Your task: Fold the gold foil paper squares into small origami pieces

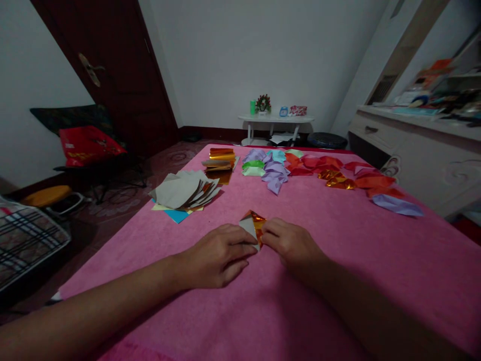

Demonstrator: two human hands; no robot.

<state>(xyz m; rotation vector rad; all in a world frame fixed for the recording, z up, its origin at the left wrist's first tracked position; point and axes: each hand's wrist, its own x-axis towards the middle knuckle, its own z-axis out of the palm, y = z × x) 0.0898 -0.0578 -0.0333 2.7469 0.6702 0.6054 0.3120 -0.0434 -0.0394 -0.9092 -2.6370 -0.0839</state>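
Note:
A small folded paper (253,224), gold-orange foil on one side and white on the other, lies on the pink tablecloth (330,260) near the front. My left hand (218,255) presses its fingertips onto the paper's left white flap. My right hand (289,243) pinches the paper's right foil edge. Both hands rest on the cloth with fingers closed against the paper.
A fanned stack of square sheets (186,192) lies at the left, gold foil sheets (221,163) behind it. Several folded pieces in purple (274,175), green, red (330,165) and gold run along the far side. A white dresser (413,150) stands right, a small white table (276,120) behind.

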